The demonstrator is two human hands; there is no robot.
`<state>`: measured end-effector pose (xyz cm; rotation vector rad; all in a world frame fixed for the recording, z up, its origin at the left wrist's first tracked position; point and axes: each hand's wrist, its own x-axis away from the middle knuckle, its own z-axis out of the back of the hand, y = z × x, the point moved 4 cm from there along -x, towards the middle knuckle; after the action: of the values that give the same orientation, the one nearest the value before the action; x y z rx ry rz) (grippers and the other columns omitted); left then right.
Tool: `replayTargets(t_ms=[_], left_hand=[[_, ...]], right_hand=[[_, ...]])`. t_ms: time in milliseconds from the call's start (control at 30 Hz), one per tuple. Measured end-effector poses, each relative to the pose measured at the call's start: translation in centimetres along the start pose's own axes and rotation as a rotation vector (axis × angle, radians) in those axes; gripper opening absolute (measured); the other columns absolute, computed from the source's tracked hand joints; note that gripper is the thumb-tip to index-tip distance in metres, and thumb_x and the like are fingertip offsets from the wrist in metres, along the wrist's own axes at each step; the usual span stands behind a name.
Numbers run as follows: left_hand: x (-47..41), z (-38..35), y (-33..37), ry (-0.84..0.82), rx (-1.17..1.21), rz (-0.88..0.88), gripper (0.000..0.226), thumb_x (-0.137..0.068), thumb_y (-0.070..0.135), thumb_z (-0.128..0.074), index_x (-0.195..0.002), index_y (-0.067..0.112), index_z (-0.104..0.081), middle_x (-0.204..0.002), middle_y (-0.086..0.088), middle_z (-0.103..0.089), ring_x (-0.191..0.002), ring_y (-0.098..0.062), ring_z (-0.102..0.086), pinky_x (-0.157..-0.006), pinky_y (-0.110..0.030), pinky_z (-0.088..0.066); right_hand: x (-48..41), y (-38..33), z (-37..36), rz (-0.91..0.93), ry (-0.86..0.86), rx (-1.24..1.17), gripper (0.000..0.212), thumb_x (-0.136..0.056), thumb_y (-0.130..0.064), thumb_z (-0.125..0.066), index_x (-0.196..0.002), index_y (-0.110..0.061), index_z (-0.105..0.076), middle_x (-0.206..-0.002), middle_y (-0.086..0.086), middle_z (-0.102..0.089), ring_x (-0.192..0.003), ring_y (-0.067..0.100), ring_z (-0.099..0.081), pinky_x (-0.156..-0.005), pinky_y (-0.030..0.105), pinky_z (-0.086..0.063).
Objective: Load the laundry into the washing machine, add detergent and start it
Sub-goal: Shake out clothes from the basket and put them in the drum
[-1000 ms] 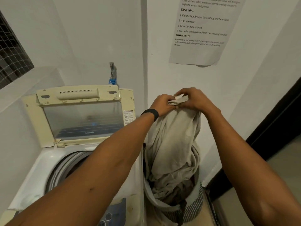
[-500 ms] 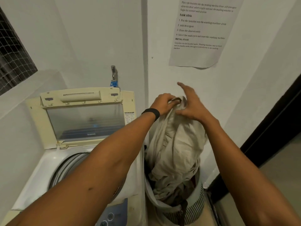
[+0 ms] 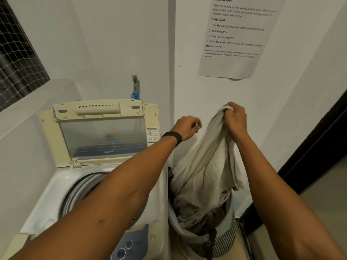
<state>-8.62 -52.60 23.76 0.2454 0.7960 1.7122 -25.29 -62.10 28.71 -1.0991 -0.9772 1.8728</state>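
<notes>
So the right hand (image 3: 235, 119), upper right of centre, has its fingers bunched tight round the top of a big crumpled beige cloth (image 3: 206, 166). The cloth hangs straight down from it, with its lower end piled in the round grey-and-white striped fabric laundry basket (image 3: 225, 244) at the bottom of the frame.

The left hand (image 3: 185, 127) is just left of the cloth, not touching it. Its fingers are curled in, but it's blurry and I can't tell if they're pinching anything. There's a black wristband (image 3: 173, 137) on that wrist.

The basket sits right up against the white top-loading washing machine (image 3: 56, 186) in the lower left. The machine's cream lid with a clear window (image 3: 101, 128) is standing up against the wall, and the left forearm cuts across the open drum (image 3: 80, 188), hiding a good chunk of it. The blue-grey button panel (image 3: 127, 246) peeks out under that arm.

There's a metal tap with a blue fitting (image 3: 135, 89) above the lid, a printed paper sheet (image 3: 236, 34) on the wall upper right, a meshed window (image 3: 16, 59) upper left, and a dark door frame (image 3: 319, 147) on the right edge.
</notes>
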Motion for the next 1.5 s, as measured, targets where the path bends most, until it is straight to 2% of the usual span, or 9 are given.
replayTargets(t_ms=[200,333,567,767,900,1000,1167,1300,1500], left_hand=[[1.5,-1.6,0.0,-0.061,0.366,0.1,0.033,-0.092,0.048,-0.072,-0.112,0.024,-0.06,-0.107,-0.005,-0.067,-0.096,-0.025,-0.067,-0.088,-0.036,-0.057],[0.3,-1.8,2.9,0.031,0.276,-0.005,0.044,-0.091,0.06,-0.066,-0.091,0.016,-0.071,-0.082,-0.01,-0.067,-0.074,-0.026,-0.06,-0.069,-0.039,-0.05],[0.8,-1.8,0.8,0.175,0.042,-0.033,0.026,-0.101,0.011,-0.049,-0.109,0.017,-0.074,-0.093,-0.006,-0.062,-0.084,-0.023,-0.057,-0.075,-0.037,-0.045],[1.2,-0.6,-4.2,0.393,0.072,0.336,0.027,-0.103,0.007,-0.045,-0.111,0.012,-0.071,-0.105,-0.012,-0.063,-0.095,-0.034,-0.063,-0.074,-0.03,-0.04],[-1.2,2.9,1.3,0.414,0.122,0.081,0.027,-0.1,0.022,-0.053,-0.073,0.017,-0.055,-0.075,-0.005,-0.065,-0.073,-0.026,-0.06,-0.063,-0.033,-0.037],[-2.9,2.8,6.7,0.188,0.101,-0.12,0.026,-0.084,0.024,-0.056,-0.06,0.022,-0.047,-0.057,0.007,-0.052,-0.058,-0.014,-0.047,-0.06,-0.033,-0.036],[-2.9,2.1,6.3,0.196,0.248,-0.079,0.031,-0.085,0.037,-0.07,-0.071,0.02,-0.049,-0.058,0.01,-0.044,-0.058,-0.012,-0.039,-0.059,-0.031,-0.035],[-0.7,-0.6,4.7,0.182,0.341,-0.036,0.045,-0.095,0.059,-0.064,-0.082,0.017,-0.053,-0.062,0.004,-0.052,-0.058,-0.016,-0.044,-0.059,-0.033,-0.036],[2.4,-2.1,0.6,0.258,0.313,0.045,0.059,-0.1,0.06,-0.053,-0.065,0.014,-0.045,-0.055,0.011,-0.042,-0.054,-0.008,-0.038,-0.058,-0.034,-0.029]], right_hand=[[-0.9,-0.7,1.4,-0.113,0.024,-0.17,0.029,-0.082,-0.001,-0.039,-0.075,-0.016,-0.062,-0.075,-0.002,-0.063,-0.072,0.014,-0.056,-0.069,0.03,-0.045],[-0.1,-1.8,0.4,-0.066,-0.055,-0.118,0.024,-0.081,-0.01,-0.046,-0.09,-0.01,-0.068,-0.086,-0.003,-0.069,-0.082,0.014,-0.062,-0.075,0.034,-0.052],[-0.1,-2.4,3.3,-0.053,0.086,-0.112,0.022,-0.078,-0.021,-0.052,-0.085,-0.016,-0.072,-0.084,-0.006,-0.073,-0.08,0.01,-0.065,-0.074,0.03,-0.052],[0.5,-2.3,5.2,-0.002,0.218,0.006,0.019,-0.083,-0.027,-0.053,-0.095,-0.022,-0.067,-0.088,-0.009,-0.069,-0.079,0.012,-0.062,-0.073,0.033,-0.05],[0.9,-0.2,2.7,0.053,-0.326,0.572,0.087,-0.075,-0.036,-0.075,-0.152,-0.038,-0.034,-0.143,0.011,-0.046,-0.128,0.035,-0.048,-0.104,0.05,-0.045],[1.6,-2.0,-0.1,0.215,-0.355,0.282,0.113,-0.069,-0.029,-0.082,-0.161,-0.034,-0.017,-0.156,0.011,-0.029,-0.14,0.022,-0.034,-0.112,0.033,-0.038],[0.4,-3.2,1.6,0.239,-0.15,0.19,0.031,-0.088,-0.021,-0.057,-0.116,-0.026,-0.071,-0.101,-0.005,-0.072,-0.087,0.008,-0.061,-0.088,0.036,-0.054],[0.3,-4.6,3.1,0.202,0.05,0.187,0.029,-0.086,-0.019,-0.041,-0.075,-0.02,-0.068,-0.075,-0.009,-0.068,-0.074,0.013,-0.061,-0.069,0.035,-0.049],[0.0,-5.2,4.3,0.094,0.271,-0.075,0.025,-0.086,-0.012,-0.042,-0.076,-0.014,-0.065,-0.075,-0.008,-0.067,-0.073,0.008,-0.06,-0.07,0.031,-0.047]])
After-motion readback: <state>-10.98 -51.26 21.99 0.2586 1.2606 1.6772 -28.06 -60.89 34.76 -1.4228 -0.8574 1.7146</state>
